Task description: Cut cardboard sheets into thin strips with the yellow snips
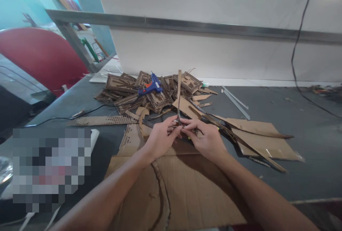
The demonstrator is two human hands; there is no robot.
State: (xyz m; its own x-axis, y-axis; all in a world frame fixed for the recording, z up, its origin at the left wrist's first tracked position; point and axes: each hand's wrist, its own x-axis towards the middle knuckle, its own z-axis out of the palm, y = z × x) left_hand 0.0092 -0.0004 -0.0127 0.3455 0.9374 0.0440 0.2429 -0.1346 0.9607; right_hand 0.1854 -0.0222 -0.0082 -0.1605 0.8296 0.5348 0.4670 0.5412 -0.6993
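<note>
My left hand is closed, its thumb and fingers pinching a narrow cardboard strip. Beside it, my right hand pinches the same strip near its lower part, so both sets of fingertips nearly meet. The strip stands up from between the hands, its far end free. Fingers hide the lower end. Beneath the hands lies a large flat cardboard sheet, with a curved thin strip across it. Just beyond, a blue glue gun rests on a pile of layered cardboard pieces.
To the right are a cardboard piece and long loose strips. White thin bars lie farther back. A black cord hangs at the right. At the left are a blurred-out object and a red chair.
</note>
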